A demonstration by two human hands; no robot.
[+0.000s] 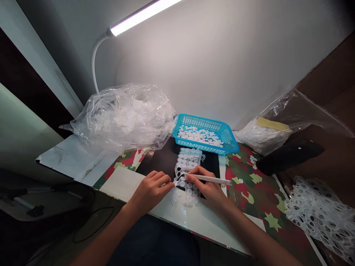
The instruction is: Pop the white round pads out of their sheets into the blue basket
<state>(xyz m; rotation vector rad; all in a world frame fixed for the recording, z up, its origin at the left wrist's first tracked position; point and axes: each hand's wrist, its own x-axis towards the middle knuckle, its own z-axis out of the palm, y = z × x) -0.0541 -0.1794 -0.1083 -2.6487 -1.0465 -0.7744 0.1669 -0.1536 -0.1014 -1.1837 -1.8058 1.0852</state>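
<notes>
While the right hand (206,183) grips a slim white stick (216,180) between thumb and fingers, we see its tip end at the white sheet of round pieces (191,159), just below the centre of the frame. The left hand (155,186) lies to the left of it with its fingers bent and their tips at the sheet's left edge; we cannot tell whether they pinch it or only touch it. Near the fingertips, we notice dark openings among the round pieces.

The sheet lies partly over a black mat (158,162) on the desk (249,190), whose surface shows a red, green and yellow pattern at the right. Just above the sheet, we find a blue basket (231,138) with loose white discs (199,135) in it. A clear plastic bag (124,120) of white contents fills the left of centre, beneath a lit lamp (145,16). At the lower right, we see a heap of white ring-like webbing (321,216).
</notes>
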